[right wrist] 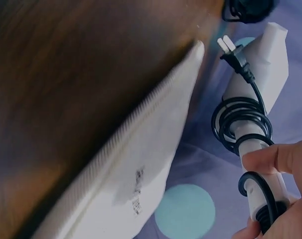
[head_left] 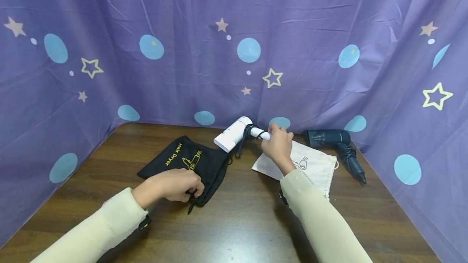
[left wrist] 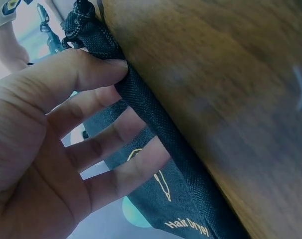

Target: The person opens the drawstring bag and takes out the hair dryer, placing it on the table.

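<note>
My left hand (head_left: 171, 185) pinches the hem of a black drawstring bag (head_left: 213, 163) that lies on the table, printed "Hair Dryer" in yellow. In the left wrist view, the thumb presses on the bag's hem (left wrist: 156, 117) and the other fingers reach across it. Farther back, my right hand (head_left: 279, 148) grips the handle of a white hair dryer (head_left: 231, 135). Its black cord (right wrist: 240, 122) is coiled round the handle, with the two-pin plug (right wrist: 234, 57) hanging free. The hair dryer's head is to the right of and behind the black bag.
A white drawstring bag (head_left: 316, 161) with a hair dryer print lies partly under my right forearm. Beyond it, a dark blue hair dryer (head_left: 327, 137) rests at the table's right rear. A purple curtain (head_left: 204, 72) hangs round the wooden table (head_left: 234, 222).
</note>
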Demonstrator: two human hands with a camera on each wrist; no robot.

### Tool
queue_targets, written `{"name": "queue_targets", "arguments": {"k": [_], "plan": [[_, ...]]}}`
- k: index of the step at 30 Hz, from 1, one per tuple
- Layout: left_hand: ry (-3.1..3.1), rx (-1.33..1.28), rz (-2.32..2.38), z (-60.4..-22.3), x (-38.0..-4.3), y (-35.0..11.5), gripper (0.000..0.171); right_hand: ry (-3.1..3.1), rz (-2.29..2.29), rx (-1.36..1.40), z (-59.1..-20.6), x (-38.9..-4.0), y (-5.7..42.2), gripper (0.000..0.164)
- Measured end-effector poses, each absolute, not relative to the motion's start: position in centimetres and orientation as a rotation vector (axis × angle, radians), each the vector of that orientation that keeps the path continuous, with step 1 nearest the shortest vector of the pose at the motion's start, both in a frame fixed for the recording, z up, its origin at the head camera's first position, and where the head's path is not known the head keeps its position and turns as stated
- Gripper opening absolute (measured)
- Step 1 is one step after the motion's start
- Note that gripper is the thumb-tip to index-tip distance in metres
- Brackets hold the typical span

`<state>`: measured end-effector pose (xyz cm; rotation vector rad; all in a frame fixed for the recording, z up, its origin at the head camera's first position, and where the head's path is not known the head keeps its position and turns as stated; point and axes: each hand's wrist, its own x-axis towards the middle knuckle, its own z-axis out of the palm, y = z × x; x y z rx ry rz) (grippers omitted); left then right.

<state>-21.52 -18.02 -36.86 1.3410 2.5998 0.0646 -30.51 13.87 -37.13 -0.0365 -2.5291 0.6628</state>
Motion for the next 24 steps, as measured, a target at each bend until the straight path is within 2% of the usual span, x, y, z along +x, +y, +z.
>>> {"name": "queue_targets", "arguments": {"k": [6,13,24], "plan": [[2.602,1.334,0.058,-36.8,-21.6,-17.9,0.032,-2.563,0.632,-0.100,-38.0,-31.2,12.4,0.035],[2.587,1.309,0.089,-36.9,-21.7,-17.9,0.032,-2.563,0.627,-0.174,-38.4,-31.6,10.8,0.029],[2.589,1.300,0.093,-37.0,-21.8,-18.0,0.032,-2.622,0.690,-0.279,-38.6,-32.3,8.9,0.039]]}}
